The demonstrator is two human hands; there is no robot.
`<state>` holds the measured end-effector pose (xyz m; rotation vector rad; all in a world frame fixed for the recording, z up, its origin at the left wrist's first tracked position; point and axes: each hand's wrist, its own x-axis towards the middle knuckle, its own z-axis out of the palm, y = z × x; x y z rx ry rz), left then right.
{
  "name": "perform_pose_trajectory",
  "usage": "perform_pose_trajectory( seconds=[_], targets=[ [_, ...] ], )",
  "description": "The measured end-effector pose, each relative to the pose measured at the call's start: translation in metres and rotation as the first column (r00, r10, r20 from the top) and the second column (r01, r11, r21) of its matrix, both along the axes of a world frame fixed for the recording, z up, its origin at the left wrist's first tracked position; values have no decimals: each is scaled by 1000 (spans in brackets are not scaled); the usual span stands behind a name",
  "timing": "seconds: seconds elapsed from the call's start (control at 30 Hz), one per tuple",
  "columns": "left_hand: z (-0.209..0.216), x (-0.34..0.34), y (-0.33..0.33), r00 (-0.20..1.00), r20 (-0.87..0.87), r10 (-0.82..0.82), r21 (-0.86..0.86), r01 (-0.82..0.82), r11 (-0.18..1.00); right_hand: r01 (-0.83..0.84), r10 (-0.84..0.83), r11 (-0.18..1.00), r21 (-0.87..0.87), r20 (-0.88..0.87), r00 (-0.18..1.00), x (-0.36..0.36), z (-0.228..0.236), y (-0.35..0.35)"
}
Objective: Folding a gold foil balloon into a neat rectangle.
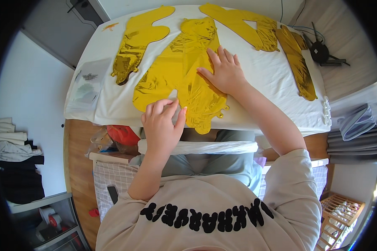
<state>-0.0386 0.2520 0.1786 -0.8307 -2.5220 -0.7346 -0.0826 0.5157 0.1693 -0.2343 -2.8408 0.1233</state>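
Observation:
A flat gold foil balloon [167, 65], wrinkled and shaped like a letter, lies in front of me on the white-covered table. My right hand [225, 71] rests palm down on its right side, fingers spread. At the balloon's near edge is my left hand [161, 121], its fingers bent and its thumb and forefinger apart. Those fingertips touch the foil beside a narrow pale gap in it. Small rounded tabs stick out at the balloon's lower right edge. Further gold balloons lie flat around it: one at the far left [140, 35], one at the far right [243, 25], and a narrow one [298, 62].
A clear plastic packet [86, 88] lies at the table's left. A black device with antennas [319, 51] and cables stands by the right edge. Near the front right corner hang small white pieces [326, 109]. A phone [112, 194] lies on the checked seat at my left.

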Motion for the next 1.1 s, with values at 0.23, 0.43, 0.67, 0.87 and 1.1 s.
perform_pose_trajectory(
  seconds=[0.23, 0.43, 0.67, 0.87, 1.1],
  targets=[
    [-3, 8, 3, 997, 34, -76, 74, 74, 995, -5, 4, 1000, 11, 8, 1000, 0, 0, 1],
    [15, 13, 10, 956, 137, -259, 213, 227, 950, 0, 0, 1000, -7, 28, 1000, 1, 3, 1],
    [28, -21, 21, 900, 200, -388, 78, 380, 921, 1, -1, 1000, 3, 25, 1000, 1, 2, 2],
    [29, -74, 29, 796, 274, -539, 38, 551, 833, -2, 2, 1000, 1, 19, 1000, 1, 3, 1],
    [27, -92, 27, 822, 226, -523, -108, 555, 825, -4, 5, 1000, 7, -11, 1000, 0, 0, 2]
  ],
)
